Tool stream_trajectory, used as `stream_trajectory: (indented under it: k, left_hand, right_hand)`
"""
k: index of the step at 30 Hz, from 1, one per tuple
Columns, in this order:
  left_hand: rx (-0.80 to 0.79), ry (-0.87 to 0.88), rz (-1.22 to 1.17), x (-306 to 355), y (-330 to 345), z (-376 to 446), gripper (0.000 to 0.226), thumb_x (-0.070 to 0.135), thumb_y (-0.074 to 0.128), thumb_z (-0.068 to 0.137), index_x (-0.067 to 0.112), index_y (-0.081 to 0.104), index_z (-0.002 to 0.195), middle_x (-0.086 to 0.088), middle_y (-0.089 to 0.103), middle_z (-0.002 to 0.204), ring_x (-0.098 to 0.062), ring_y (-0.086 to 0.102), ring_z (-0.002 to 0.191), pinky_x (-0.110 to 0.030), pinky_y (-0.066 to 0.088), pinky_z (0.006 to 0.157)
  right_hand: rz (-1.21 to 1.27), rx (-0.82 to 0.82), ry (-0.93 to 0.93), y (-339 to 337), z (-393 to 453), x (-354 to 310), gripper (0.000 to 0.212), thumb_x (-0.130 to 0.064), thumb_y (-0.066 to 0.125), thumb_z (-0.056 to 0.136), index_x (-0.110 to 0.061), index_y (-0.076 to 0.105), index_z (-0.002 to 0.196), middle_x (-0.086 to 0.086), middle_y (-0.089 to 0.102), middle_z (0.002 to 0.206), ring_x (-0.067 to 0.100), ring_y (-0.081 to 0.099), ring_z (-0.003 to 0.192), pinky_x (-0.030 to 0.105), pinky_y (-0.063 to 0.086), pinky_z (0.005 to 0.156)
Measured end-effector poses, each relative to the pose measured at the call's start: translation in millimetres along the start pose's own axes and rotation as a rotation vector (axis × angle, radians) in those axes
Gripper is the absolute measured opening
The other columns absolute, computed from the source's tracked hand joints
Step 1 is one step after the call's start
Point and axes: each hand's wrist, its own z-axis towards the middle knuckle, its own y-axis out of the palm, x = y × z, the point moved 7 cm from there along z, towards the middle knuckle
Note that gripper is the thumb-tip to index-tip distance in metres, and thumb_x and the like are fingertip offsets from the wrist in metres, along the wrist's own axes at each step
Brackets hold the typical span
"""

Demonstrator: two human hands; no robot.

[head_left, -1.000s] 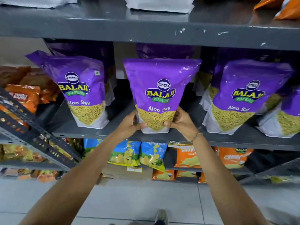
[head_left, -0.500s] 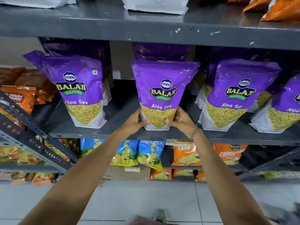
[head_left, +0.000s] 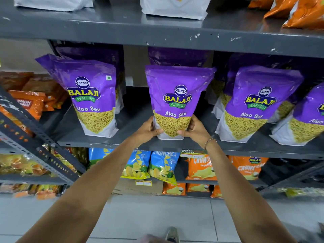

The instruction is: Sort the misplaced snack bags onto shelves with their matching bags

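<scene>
Gripping the Aloo Sev bag (head_left: 177, 100) low on both sides, left hand (head_left: 146, 131) and right hand (head_left: 197, 130), upright on the grey shelf (head_left: 129, 137).

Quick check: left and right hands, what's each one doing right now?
Left hand: closed on the lower left side of the purple Aloo Sev bag.
Right hand: closed on the same bag's lower right side.

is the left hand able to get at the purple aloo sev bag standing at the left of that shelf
Probably yes, once it lets go. The left hand now has its grip on the middle purple Aloo Sev bag, and only bare grey metal shelf lies between it and the left purple Aloo Sev bag.
</scene>
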Motion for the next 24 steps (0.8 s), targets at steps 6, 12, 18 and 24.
stream_trajectory:
  k: [6, 12, 18, 24]
  left_hand:
    - [-0.023, -0.012, 0.017, -0.5, -6.4, -2.3, 0.062, 0.015, 0.064, 0.087, 0.021, 0.033, 0.139, -0.003, 0.053, 0.139, -0.015, 0.053, 0.124, -0.033, 0.042, 0.106]
    - [0.0, -0.053, 0.0, -0.5, -1.8, -6.7, 0.065, 0.015, 0.063, 0.088, 0.019, 0.029, 0.143, -0.003, 0.053, 0.139, -0.017, 0.051, 0.126, -0.034, 0.041, 0.108]
    - [0.015, -0.073, 0.021, -4.8, -1.0, -4.6, 0.068, 0.021, 0.065, 0.086, 0.022, 0.029, 0.144, -0.004, 0.052, 0.141, -0.019, 0.05, 0.128, -0.042, 0.039, 0.111]
    - [0.211, -0.024, 0.292, 15.1, -2.8, -21.7, 0.067, 0.027, 0.058, 0.091, 0.015, 0.023, 0.147, -0.005, 0.048, 0.145, -0.023, 0.047, 0.131, -0.021, 0.035, 0.094]
  right_hand:
    - [-0.02, -0.002, 0.006, 9.9, 0.2, -3.9, 0.067, -0.001, 0.077, 0.071, -0.018, 0.044, 0.127, 0.01, 0.059, 0.127, 0.022, 0.057, 0.119, 0.024, 0.055, 0.087]
    - [-0.024, 0.008, 0.015, 7.5, 0.8, -1.0, 0.068, 0.0, 0.078, 0.07, -0.018, 0.046, 0.126, 0.012, 0.059, 0.129, 0.025, 0.056, 0.122, 0.041, 0.052, 0.096]
    - [-0.031, 0.018, 0.015, 4.8, -1.3, -0.4, 0.069, 0.001, 0.077, 0.07, -0.015, 0.044, 0.129, 0.012, 0.058, 0.129, 0.026, 0.056, 0.121, 0.041, 0.052, 0.096]
    - [-0.003, 0.049, -0.023, 9.0, -3.3, 0.4, 0.077, -0.006, 0.082, 0.067, -0.013, 0.042, 0.132, 0.013, 0.057, 0.132, 0.026, 0.055, 0.123, 0.049, 0.046, 0.103]
